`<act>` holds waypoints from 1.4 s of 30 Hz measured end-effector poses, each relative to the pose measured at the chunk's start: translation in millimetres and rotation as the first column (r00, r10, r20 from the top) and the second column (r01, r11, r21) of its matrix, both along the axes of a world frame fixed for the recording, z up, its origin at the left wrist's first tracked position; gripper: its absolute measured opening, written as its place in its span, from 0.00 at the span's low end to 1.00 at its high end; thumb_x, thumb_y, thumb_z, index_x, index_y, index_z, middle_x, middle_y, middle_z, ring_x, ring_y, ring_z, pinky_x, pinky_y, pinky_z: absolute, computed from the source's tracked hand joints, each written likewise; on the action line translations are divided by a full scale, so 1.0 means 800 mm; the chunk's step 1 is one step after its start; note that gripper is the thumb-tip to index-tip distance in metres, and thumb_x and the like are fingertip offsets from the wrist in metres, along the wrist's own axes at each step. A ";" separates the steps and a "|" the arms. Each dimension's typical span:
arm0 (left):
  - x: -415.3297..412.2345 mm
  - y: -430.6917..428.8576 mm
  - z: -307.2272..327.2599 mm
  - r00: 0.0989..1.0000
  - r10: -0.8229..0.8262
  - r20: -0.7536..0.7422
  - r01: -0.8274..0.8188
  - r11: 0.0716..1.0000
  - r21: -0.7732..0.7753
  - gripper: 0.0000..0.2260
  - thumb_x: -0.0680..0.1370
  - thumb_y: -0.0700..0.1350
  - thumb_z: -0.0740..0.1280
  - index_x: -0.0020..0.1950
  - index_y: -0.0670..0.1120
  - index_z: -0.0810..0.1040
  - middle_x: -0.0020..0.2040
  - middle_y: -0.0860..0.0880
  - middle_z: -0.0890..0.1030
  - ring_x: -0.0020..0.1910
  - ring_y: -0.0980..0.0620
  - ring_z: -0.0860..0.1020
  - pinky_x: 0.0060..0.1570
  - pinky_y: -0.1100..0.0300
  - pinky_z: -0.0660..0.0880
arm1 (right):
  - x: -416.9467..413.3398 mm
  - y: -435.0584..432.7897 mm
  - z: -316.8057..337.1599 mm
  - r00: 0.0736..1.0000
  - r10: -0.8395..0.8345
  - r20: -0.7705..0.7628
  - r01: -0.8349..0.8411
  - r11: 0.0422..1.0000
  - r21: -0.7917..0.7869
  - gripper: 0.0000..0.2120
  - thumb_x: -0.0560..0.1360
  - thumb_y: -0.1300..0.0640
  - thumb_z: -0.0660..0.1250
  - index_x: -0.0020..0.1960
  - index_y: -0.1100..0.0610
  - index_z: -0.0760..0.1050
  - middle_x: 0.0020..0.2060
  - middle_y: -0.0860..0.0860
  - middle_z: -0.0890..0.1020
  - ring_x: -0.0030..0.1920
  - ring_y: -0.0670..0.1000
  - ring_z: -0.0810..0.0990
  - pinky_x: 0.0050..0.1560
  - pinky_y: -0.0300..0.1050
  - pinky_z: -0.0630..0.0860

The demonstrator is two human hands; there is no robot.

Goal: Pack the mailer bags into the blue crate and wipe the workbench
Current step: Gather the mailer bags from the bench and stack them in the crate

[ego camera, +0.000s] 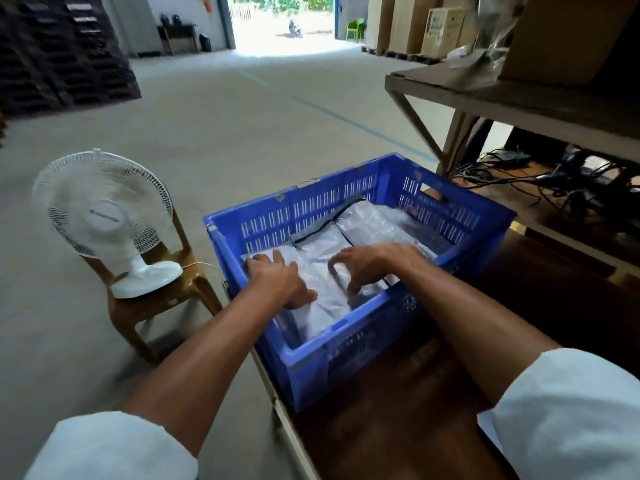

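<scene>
The blue crate [356, 344] sits on the dark wooden counter [398, 438], at its left edge, with its left wall close to the drop to the floor. That is my main worry: if I lean hard on the left side while flattening the load, the crate could slide or tip toward the edge. Inside it, the mailer bags [367, 225] lie flat in silvery layers, some along the far wall, and one large bag [323, 292] on top at the near side. They are slick plastic, so I judge a stack pressed unevenly could skid and bunch against a wall, leaving less room for more.

My left hand [277, 280] lies palm down on the top bag, fingers spread and flat, gripping nothing. My right hand [372, 263] hovers over the same bag with fingers curled and apart, fingertips on or just above the plastic; blur keeps me from telling which. If it catches a corner, it could drag the bag up.

To the left, a white fan [104, 216] stands on a brown chair [162, 306]; its draught might lift loose bags.
</scene>
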State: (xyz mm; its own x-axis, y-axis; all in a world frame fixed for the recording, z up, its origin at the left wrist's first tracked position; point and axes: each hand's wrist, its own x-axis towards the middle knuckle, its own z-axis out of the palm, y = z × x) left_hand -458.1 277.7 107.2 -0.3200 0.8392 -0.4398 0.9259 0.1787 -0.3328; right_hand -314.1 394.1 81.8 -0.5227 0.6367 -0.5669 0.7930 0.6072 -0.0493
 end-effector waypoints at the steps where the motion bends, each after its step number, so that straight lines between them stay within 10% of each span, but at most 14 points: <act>1: -0.002 -0.002 -0.002 0.999 0.014 0.034 -0.013 0.999 -0.034 0.38 0.79 0.72 0.51 0.83 0.52 0.54 0.82 0.43 0.58 0.78 0.38 0.61 0.73 0.39 0.58 | 0.001 0.001 -0.003 1.000 0.007 -0.002 -0.007 0.999 0.044 0.45 0.66 0.43 0.79 0.76 0.37 0.58 0.78 0.44 0.58 0.72 0.55 0.69 0.66 0.59 0.73; 5: -0.006 0.004 -0.009 0.994 0.037 0.106 -0.029 0.997 -0.074 0.39 0.80 0.71 0.53 0.84 0.51 0.51 0.82 0.44 0.60 0.79 0.41 0.61 0.74 0.38 0.58 | 0.003 -0.003 -0.009 1.000 -0.004 0.026 0.004 1.000 -0.009 0.52 0.68 0.46 0.79 0.80 0.38 0.49 0.80 0.42 0.49 0.76 0.55 0.63 0.69 0.59 0.70; 9: -0.010 0.006 -0.004 0.997 -0.027 0.075 0.032 0.997 -0.067 0.40 0.79 0.71 0.54 0.84 0.51 0.48 0.83 0.44 0.56 0.79 0.38 0.61 0.75 0.36 0.58 | 0.026 -0.020 0.025 0.978 -0.031 -0.207 0.070 0.980 0.184 0.36 0.74 0.52 0.73 0.77 0.42 0.62 0.75 0.50 0.69 0.68 0.56 0.73 0.64 0.56 0.75; 12: 0.012 0.000 0.016 0.967 -0.229 0.111 0.187 0.934 0.303 0.31 0.82 0.65 0.56 0.80 0.49 0.60 0.78 0.42 0.67 0.72 0.36 0.70 0.70 0.36 0.64 | 0.083 -0.050 0.066 0.762 -0.067 -0.645 0.380 0.851 0.361 0.23 0.77 0.52 0.68 0.71 0.48 0.72 0.66 0.51 0.79 0.63 0.54 0.78 0.63 0.56 0.75; 16: 0.095 -0.017 0.044 0.731 -0.626 0.273 0.177 0.560 0.810 0.19 0.83 0.54 0.62 0.71 0.48 0.73 0.64 0.43 0.80 0.61 0.38 0.78 0.62 0.40 0.73 | 0.195 -0.116 0.073 0.363 -0.103 -0.926 0.712 0.671 0.205 0.15 0.76 0.55 0.68 0.62 0.50 0.78 0.53 0.47 0.84 0.49 0.48 0.82 0.54 0.46 0.79; 21: 0.228 -0.052 0.006 0.420 -0.823 0.383 0.238 0.507 0.829 0.19 0.77 0.52 0.63 0.65 0.48 0.77 0.59 0.46 0.82 0.58 0.41 0.78 0.60 0.44 0.74 | 0.349 -0.236 0.007 0.220 -0.375 -0.900 0.898 0.438 0.036 0.15 0.77 0.61 0.69 0.63 0.56 0.80 0.58 0.52 0.84 0.59 0.50 0.81 0.59 0.40 0.74; 25: 0.321 -0.079 -0.076 0.412 -0.781 0.470 0.485 0.624 0.612 0.21 0.81 0.54 0.64 0.73 0.50 0.72 0.70 0.47 0.76 0.65 0.42 0.74 0.64 0.45 0.72 | 0.432 -0.332 -0.065 0.120 -0.597 -0.793 0.964 0.262 -0.051 0.18 0.77 0.61 0.67 0.66 0.54 0.78 0.62 0.51 0.82 0.63 0.52 0.80 0.64 0.46 0.75; 33: 0.420 -0.121 -0.152 0.488 -0.731 0.477 0.631 0.673 0.387 0.35 0.78 0.69 0.60 0.80 0.58 0.54 0.81 0.42 0.55 0.77 0.36 0.58 0.72 0.37 0.63 | 0.488 -0.463 -0.142 0.191 -0.708 -0.680 0.976 0.066 0.206 0.20 0.76 0.49 0.66 0.68 0.50 0.76 0.65 0.50 0.80 0.66 0.55 0.75 0.67 0.60 0.69; 42: 0.385 -0.128 -0.169 0.601 -0.658 0.454 0.557 0.752 0.352 0.30 0.83 0.62 0.55 0.81 0.61 0.46 0.82 0.42 0.51 0.77 0.35 0.58 0.73 0.35 0.61 | 0.421 -0.396 -0.154 0.587 -0.587 -0.558 0.790 0.566 0.236 0.28 0.82 0.39 0.53 0.79 0.44 0.56 0.80 0.49 0.58 0.79 0.53 0.55 0.76 0.60 0.52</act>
State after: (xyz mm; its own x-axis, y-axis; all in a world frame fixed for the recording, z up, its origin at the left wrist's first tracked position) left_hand -150.3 175.7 -28.0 0.5267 0.8238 -0.2095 0.8470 -0.4879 0.2109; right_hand 23.0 77.2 -41.5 0.0956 0.9954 -0.0090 0.9366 -0.0930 -0.3378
